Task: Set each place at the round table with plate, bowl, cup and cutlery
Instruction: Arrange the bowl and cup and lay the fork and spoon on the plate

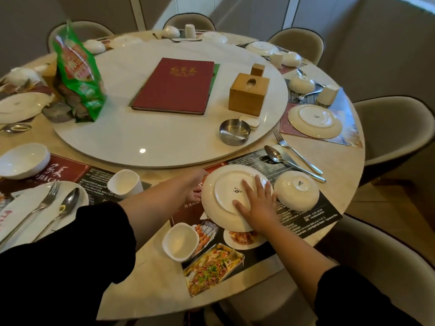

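Note:
An upside-down white plate [226, 191] is tilted above the printed placemat [235, 257] at the place in front of me. My left hand [193, 187] grips its left rim with fingers under the edge. My right hand [256, 203] lies flat on its underside, fingers spread. An upside-down white bowl [297, 190] sits right of the plate. A white cup [180, 241] stands upright near the front. A spoon [287, 161] and a fork [296, 151] lie behind the bowl.
A lazy Susan [141, 137] carries a red menu [175, 85], a wooden box [249, 94], a metal ashtray [234, 131] and a green bag [77, 74]. The left place has a plate with cutlery [47, 208], a bowl [23, 160] and a cup [124, 183]. Chairs ring the table.

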`<act>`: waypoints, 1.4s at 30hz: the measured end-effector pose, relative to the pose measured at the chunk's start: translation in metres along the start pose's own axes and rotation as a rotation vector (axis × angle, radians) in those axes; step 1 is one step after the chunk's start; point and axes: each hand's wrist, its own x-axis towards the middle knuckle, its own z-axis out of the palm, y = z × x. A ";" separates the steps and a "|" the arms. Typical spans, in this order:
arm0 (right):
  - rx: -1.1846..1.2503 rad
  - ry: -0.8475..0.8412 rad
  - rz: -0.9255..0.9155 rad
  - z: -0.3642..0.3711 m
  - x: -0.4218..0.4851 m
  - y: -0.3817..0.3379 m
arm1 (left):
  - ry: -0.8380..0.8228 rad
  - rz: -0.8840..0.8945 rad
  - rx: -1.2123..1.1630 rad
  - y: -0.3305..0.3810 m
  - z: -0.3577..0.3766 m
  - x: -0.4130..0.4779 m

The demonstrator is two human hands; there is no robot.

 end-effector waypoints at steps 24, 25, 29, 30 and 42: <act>0.183 0.522 -0.573 -0.038 -0.029 -0.032 | -0.127 0.156 -0.341 0.038 -0.029 -0.016; 0.187 0.599 -0.575 -0.045 -0.026 -0.032 | -0.154 0.163 -0.362 0.040 -0.028 -0.019; 0.452 0.729 -0.424 -0.073 -0.019 -0.030 | -0.191 0.161 -0.182 0.035 -0.023 -0.012; 0.533 0.744 -0.349 -0.076 -0.018 -0.029 | -0.172 0.177 -0.049 0.030 -0.021 -0.007; 0.556 0.392 0.321 -0.039 -0.026 0.011 | -0.170 0.244 0.546 -0.006 -0.015 0.020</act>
